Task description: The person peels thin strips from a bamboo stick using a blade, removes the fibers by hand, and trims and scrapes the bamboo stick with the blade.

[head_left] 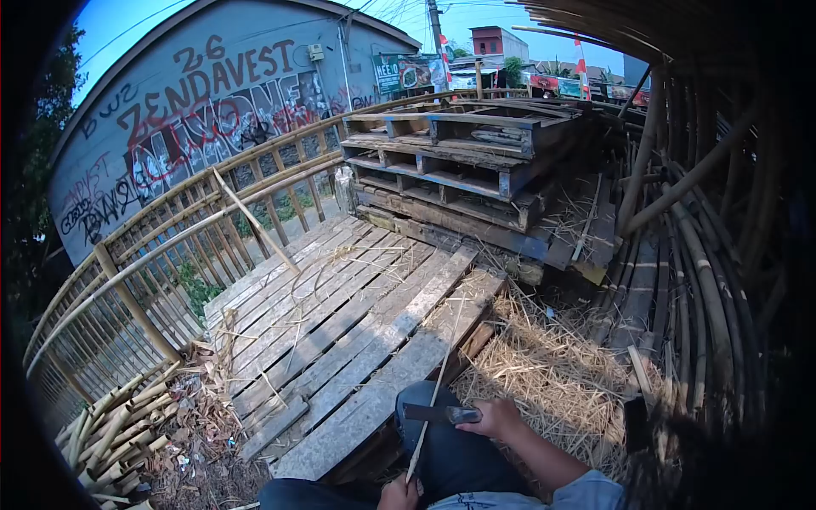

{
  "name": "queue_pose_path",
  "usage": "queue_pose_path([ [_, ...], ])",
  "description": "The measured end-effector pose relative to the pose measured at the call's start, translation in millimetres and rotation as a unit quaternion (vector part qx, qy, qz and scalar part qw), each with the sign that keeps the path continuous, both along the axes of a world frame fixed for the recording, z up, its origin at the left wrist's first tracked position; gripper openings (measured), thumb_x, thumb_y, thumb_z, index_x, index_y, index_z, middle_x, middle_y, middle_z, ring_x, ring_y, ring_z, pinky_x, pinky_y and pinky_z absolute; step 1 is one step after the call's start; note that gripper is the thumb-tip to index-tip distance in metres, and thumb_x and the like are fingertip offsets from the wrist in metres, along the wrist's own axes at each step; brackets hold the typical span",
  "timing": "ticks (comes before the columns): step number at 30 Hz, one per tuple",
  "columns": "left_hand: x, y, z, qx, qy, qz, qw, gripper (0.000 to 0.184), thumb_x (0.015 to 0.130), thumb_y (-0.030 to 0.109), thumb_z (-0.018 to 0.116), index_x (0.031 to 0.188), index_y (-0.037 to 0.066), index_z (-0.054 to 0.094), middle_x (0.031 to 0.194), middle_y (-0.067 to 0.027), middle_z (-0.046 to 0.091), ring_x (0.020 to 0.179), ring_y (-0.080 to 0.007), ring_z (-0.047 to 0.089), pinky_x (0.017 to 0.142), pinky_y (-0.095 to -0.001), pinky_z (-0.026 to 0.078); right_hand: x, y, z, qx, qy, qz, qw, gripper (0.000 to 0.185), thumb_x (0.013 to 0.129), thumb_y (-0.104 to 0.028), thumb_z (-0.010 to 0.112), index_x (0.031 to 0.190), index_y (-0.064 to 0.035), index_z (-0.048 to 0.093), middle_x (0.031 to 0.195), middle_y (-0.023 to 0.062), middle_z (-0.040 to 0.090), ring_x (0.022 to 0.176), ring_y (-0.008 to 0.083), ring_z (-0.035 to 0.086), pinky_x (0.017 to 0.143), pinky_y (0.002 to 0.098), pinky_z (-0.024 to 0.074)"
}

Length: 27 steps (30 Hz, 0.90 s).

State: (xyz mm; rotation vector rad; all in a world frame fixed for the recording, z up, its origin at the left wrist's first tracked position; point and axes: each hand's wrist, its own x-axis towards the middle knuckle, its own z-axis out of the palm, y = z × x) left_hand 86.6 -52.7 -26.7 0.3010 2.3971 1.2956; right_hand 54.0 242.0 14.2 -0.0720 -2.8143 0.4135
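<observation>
My left hand (pixel 399 493) is closed round the lower end of a thin bamboo strip (pixel 439 382) at the bottom of the head view. The strip slants up past my bent knee (pixel 416 394) and over the edge of the wooden pallet (pixel 340 425). In my right hand (pixel 497 419), fingers wrapped, is a short, broad-bladed knife (pixel 427 414). Its dark blade points left and lies across the strip above my knee; whether it touches the strip I cannot tell. The knife's handle is mostly hidden by my fingers.
Stacked weathered pallets (pixel 442 161) stand ahead. Straw-like bamboo shavings (pixel 552 365) heap up on the right, beside long bamboo poles (pixel 705 280). Cut bamboo pieces (pixel 119 433) lie at the lower left. A bamboo fence (pixel 204 212) runs before a graffitied wall (pixel 212 110).
</observation>
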Motion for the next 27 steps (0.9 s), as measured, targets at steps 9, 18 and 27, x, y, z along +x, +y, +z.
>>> queue_pose_path([
  [9,5.0,-8.1,33.2,-0.046,0.044,0.011,0.998,0.026,0.093,0.020,0.050,0.092,-0.003,0.061,0.080,-0.0299,0.061,0.083,-0.0464,0.061,0.070,-0.0497,0.048,-41.8,20.5,39.8,0.011,-0.065,0.063,0.996,0.064,0.073,-0.071,0.059,0.080,-0.0077,0.063,0.067,0.0147,0.065,0.067,0.0336,0.066,0.064,0.0428,0.0516],
  [18,9.3,-16.5,34.5,-0.036,0.021,-0.005,0.999,0.027,0.094,0.020,0.047,0.095,-0.004,0.059,0.081,-0.0298,0.061,0.086,-0.0466,0.060,0.071,-0.0488,0.048,-80.8,67.4,41.1,-0.114,0.074,-0.120,0.983,0.058,0.071,-0.066,0.064,0.076,-0.0086,0.064,0.065,0.0127,0.065,0.060,0.0320,0.065,0.061,0.0416,0.0518],
  [27,3.1,-10.7,26.8,-0.019,-0.029,-0.013,0.999,0.027,0.094,0.019,0.048,0.088,-0.005,0.058,0.075,-0.0292,0.059,0.080,-0.0458,0.062,0.066,-0.0463,0.048,-75.1,87.1,38.9,-0.024,0.004,-0.026,0.999,0.059,0.070,-0.067,0.063,0.081,-0.0087,0.065,0.059,0.0120,0.062,0.060,0.0337,0.064,0.059,0.0407,0.0511],
])
